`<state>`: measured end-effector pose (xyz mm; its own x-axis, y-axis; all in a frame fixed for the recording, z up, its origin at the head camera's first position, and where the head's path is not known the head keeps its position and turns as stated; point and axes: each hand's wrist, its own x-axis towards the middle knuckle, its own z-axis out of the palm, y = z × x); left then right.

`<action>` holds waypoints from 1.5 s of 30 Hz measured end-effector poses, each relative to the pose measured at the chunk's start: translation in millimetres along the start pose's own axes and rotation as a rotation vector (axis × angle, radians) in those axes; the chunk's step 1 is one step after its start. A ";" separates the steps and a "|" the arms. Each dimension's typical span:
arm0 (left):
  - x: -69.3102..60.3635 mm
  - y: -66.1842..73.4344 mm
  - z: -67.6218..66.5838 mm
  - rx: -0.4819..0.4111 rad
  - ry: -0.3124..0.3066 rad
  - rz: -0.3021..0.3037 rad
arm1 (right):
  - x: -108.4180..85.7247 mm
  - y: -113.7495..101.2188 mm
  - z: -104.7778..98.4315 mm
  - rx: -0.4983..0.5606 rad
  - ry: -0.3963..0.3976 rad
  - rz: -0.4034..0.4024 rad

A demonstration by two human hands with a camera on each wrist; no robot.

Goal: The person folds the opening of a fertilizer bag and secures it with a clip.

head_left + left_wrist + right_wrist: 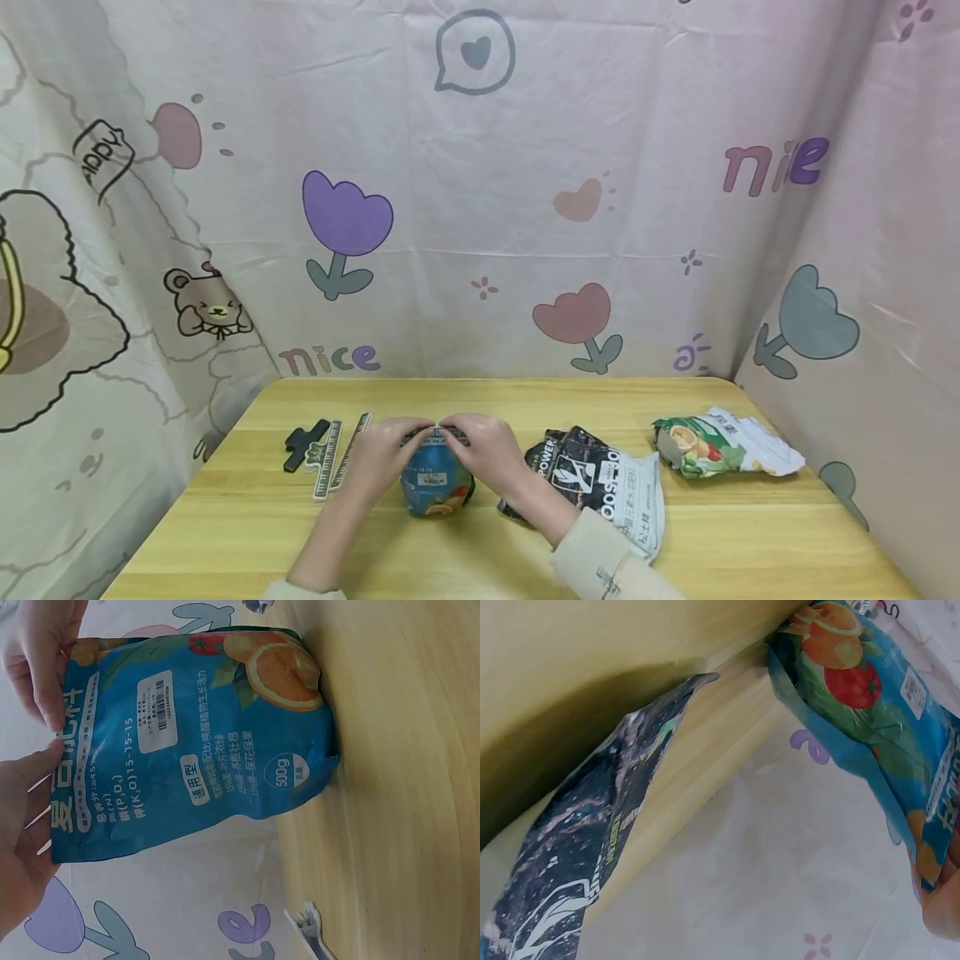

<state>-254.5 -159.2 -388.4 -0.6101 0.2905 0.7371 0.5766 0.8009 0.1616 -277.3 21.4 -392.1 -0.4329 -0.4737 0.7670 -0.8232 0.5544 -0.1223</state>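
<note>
A blue pouch (435, 479) with orange and tomato pictures stands upright on the table between both hands. The left hand (386, 454) pinches its top edge from the left, and the right hand (487, 450) pinches the same edge from the right, thumbs close together. In the left wrist view the pouch (187, 742) shows its label, with the left hand (26, 832) and the right hand (45, 660) at its top edge. The right wrist view shows the pouch (855, 705) from its side and part of the right hand (943, 904).
Black and white pouches (585, 479) lie right of the right forearm; a green and white pouch (720, 446) lies farther right. A black clip (306, 444) and pale patterned strips (327, 460) lie left of the left hand. A printed cloth (465, 208) hangs behind the table (247, 500).
</note>
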 end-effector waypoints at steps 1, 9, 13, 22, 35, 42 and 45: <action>0.3 0.8 0.7 0.005 -0.003 -0.003 | 0.3 -0.4 0.9 -0.003 0.000 0.003; 1.1 2.9 4.5 0.035 0.060 0.002 | 0.5 -1.8 5.2 -0.022 0.026 0.030; 0.7 3.3 7.4 0.045 0.106 -0.007 | -0.2 -3.3 6.6 -0.037 0.051 0.030; -0.4 6.1 9.1 0.029 0.139 -0.039 | -1.0 -4.7 7.0 -0.043 0.071 0.016; -8.5 -6.0 0.4 -0.045 0.129 -0.062 | -9.9 5.6 -1.0 0.023 0.061 0.057; -9.4 -4.4 2.6 -0.032 0.162 -0.072 | -11.3 7.6 0.3 0.024 0.076 0.053; -10.5 -3.7 4.8 -0.027 0.186 -0.071 | -12.0 7.7 1.6 0.006 0.074 0.052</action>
<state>-252.9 -162.6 -399.8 -0.5401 0.1302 0.8315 0.5515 0.8011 0.2328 -279.1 30.3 -403.3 -0.4470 -0.3927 0.8037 -0.8029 0.5723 -0.1669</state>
